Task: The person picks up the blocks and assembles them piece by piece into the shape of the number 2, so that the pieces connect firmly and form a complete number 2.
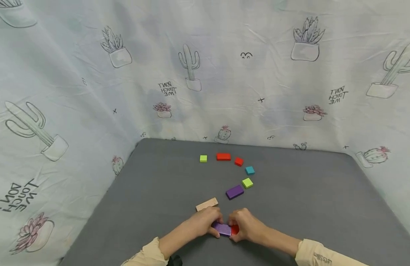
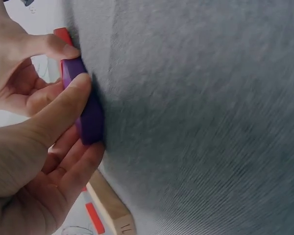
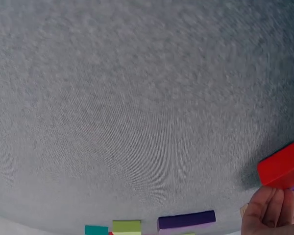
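Observation:
My left hand (image 1: 206, 221) pinches a purple rectangular block (image 1: 222, 228) between thumb and fingers, low over the grey cloth. Against that block's right end sits a red block (image 1: 235, 229), which my right hand (image 1: 247, 224) grips with its fingers and thumb. The left wrist view shows the purple block (image 2: 92, 120) lengthwise, with the red one (image 2: 61, 34) beyond it, partly covered by the right hand. Only one side of the red block (image 3: 281, 166) shows at the edge of the right wrist view. A plain wooden block (image 1: 206, 204) lies just beyond my left hand.
Loose blocks curve away across the grey table (image 1: 308, 195): purple (image 1: 234, 192), lime (image 1: 247, 183), teal (image 1: 250, 170), small red (image 1: 239, 162), longer red (image 1: 223, 157), and another lime one (image 1: 203, 159). A printed cactus curtain (image 1: 224, 74) hangs behind the table and along its sides.

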`<state>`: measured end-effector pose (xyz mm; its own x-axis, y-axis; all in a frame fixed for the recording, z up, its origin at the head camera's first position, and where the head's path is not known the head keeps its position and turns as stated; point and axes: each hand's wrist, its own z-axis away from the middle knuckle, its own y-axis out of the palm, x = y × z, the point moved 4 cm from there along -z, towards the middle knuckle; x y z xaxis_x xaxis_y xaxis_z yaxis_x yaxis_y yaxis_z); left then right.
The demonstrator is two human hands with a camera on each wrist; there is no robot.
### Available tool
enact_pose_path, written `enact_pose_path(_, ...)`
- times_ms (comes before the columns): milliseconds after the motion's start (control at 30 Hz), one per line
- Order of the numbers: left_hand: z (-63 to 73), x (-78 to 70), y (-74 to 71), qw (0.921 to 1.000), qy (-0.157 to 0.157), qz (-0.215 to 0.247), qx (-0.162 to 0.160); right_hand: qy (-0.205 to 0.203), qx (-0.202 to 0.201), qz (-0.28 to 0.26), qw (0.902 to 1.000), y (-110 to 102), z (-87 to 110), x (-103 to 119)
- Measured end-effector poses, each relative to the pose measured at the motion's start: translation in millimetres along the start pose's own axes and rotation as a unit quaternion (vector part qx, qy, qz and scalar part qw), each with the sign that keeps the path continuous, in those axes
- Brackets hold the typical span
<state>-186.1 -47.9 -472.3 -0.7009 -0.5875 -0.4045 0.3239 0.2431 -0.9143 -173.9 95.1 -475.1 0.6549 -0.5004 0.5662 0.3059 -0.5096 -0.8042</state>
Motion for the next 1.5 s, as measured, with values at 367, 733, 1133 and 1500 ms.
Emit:
enact_pose_path(367,-10.2,29.0,-39.1,0.9655,0.043,0.23,0.114,0.031,0.0,-0.016,0.9994,0,3.0,-3)
enact_pose_path(733,-16.9,118.4,-53.6,0.8328,0.066,0.512,0.199,0.06,0.005,-0.044,0.9973,9,5.8,-2)
enact_pose_path(1133,-37.6,129.3,-37.8,0.856,0.051,0.466,0.218,0.058,0.013,-0.028,0.9979,3,0.6,-5)
enact_pose_path(1500,-36.3,124.4,-27.9,0.8643,0.013,0.445,0.234,0.06,0.018,-0.028,0.9977,0,1.3,-7)
